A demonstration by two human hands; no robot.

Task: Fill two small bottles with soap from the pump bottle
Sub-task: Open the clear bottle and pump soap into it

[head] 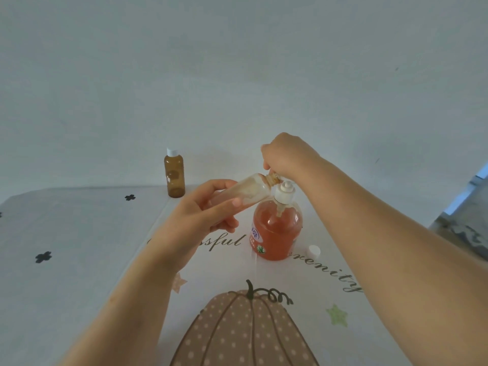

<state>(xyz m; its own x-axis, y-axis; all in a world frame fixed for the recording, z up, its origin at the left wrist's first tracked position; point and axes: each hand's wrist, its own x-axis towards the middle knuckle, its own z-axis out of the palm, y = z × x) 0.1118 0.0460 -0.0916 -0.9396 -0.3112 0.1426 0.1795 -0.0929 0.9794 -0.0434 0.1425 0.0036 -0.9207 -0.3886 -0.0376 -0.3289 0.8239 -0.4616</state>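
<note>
Left hand (200, 217) fingers wrapping tilted small bottle (245, 192) at pump bottle's (277, 231) 10 o'clock, right hand (287, 157) fingers curling by its mouth, hold unclear, probably needing mouth steady under spout (280, 209).

two small bottles (174, 178) (245, 193), one pump bottle (276, 233)

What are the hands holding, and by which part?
The left hand grips the small clear bottle round its lower body, tilted. The right hand curls at that bottle's neck, above the pump bottle; whether it pinches it cannot be told.
</note>
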